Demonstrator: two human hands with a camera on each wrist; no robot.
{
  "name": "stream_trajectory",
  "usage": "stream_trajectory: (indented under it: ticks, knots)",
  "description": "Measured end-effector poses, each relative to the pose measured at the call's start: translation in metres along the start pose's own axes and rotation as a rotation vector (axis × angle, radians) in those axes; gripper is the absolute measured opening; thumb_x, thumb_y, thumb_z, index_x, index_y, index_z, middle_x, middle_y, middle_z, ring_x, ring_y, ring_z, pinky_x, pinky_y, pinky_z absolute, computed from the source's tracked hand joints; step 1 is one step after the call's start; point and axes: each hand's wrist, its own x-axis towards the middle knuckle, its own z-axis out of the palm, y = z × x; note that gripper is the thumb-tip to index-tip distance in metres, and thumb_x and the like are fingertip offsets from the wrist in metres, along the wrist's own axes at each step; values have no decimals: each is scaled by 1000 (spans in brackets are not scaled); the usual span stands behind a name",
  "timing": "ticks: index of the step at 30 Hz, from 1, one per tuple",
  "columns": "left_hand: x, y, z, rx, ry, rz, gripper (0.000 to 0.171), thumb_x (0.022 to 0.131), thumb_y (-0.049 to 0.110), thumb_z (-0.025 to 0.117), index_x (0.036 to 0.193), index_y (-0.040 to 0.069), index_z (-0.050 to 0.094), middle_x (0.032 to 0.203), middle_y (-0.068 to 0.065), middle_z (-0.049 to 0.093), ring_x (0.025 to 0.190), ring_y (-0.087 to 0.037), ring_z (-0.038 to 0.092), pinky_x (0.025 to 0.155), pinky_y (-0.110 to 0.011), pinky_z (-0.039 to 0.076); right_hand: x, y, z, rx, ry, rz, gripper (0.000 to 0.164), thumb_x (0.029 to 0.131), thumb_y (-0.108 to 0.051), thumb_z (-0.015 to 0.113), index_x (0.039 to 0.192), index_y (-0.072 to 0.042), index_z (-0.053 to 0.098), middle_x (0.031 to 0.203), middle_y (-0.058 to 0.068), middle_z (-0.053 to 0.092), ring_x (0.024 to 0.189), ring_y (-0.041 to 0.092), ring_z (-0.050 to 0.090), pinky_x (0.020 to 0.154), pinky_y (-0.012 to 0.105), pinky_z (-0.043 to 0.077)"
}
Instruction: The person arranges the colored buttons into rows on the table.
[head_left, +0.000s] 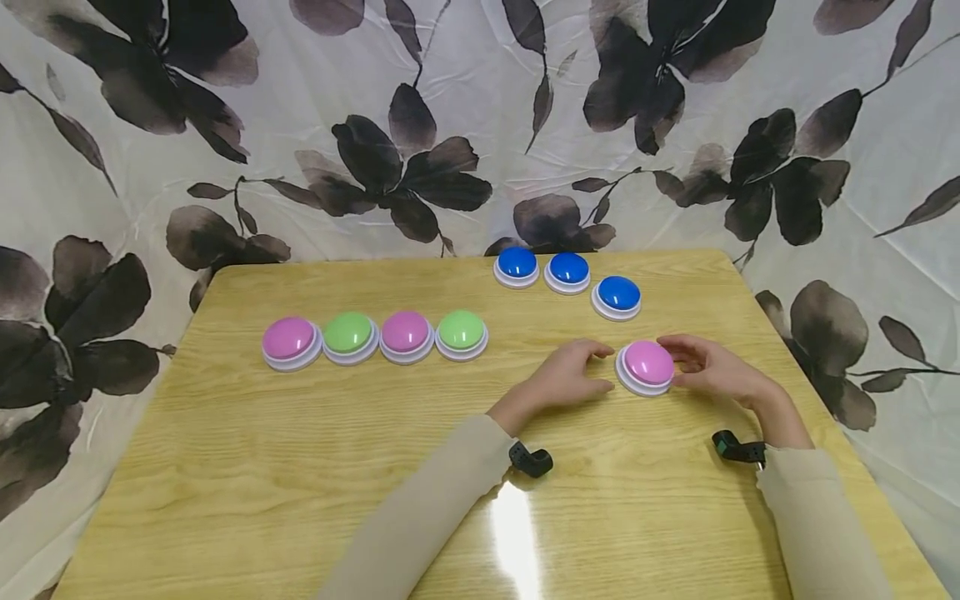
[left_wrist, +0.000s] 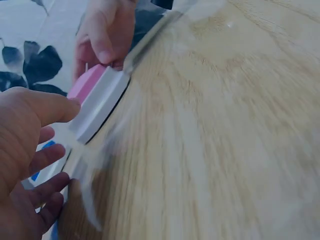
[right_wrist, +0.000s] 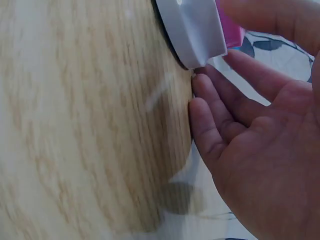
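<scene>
A pink dome push button (head_left: 648, 363) on a round white base sits on the table between the two hands. The left hand (head_left: 572, 375) is just left of it, thumb and fingers spread apart and holding nothing. On the other side, the right hand (head_left: 712, 367) has its fingertips right at the button's edge, fingers loosely bent. In the right wrist view, the thumb (right_wrist: 280, 20) overlaps the pink dome (right_wrist: 231, 31), while the other fingers lie beside the white base (right_wrist: 192, 30). The left wrist view shows the left thumb (left_wrist: 55, 106) close to the same button (left_wrist: 100, 100).
Three blue buttons (head_left: 567, 269) stand near the table's back edge, behind the hands. Left of them, a row alternates pink (head_left: 288, 338), green (head_left: 348, 333), pink (head_left: 406, 332) and green (head_left: 461, 331) buttons. A floral cloth (head_left: 420, 217) hangs behind the wooden table (head_left: 300, 483).
</scene>
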Motion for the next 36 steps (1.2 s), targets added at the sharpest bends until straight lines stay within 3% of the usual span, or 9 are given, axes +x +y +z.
stream_trajectory:
  ticks: [6,11,20,25,31,36]
  knots:
    - [18,3,12,79,39,-8,65,78,40,81,132,11,60,126,0,60,115,-13,54,97,-25,42,2,8,-1,1,-8,-35,72,81,-14,80,141,-1,44,138,18,49,121,32,49,96,23,44]
    - [24,1,18,159,86,-20,70,72,46,84,130,14,62,122,2,62,111,-13,52,93,-28,41,6,10,2,-17,18,-43,72,79,-13,82,140,-2,45,133,16,52,116,28,51,93,22,45]
    - [24,1,28,251,94,-37,68,73,53,80,129,18,64,123,6,62,109,-13,48,89,-28,37,5,10,10,-74,52,-21,76,75,-17,85,140,-5,48,129,14,53,112,29,47,91,29,44]
    - [26,2,25,251,113,-38,68,73,54,80,126,16,65,120,6,64,107,-12,49,89,-28,38,8,5,13,-80,90,-21,74,74,-18,86,138,-5,50,123,14,56,107,28,48,86,32,43]
    - [17,-5,20,221,137,-9,65,72,51,82,123,14,66,116,4,65,106,-12,52,93,-25,40,10,-9,25,-31,90,-58,73,74,-12,85,137,-1,50,125,18,56,103,29,56,83,29,50]
    - [-3,-8,4,208,143,-6,63,72,47,83,122,13,66,115,3,64,108,-13,52,93,-24,41,15,-22,42,-51,100,-94,72,71,-16,88,133,-3,53,121,15,58,101,29,55,83,31,51]
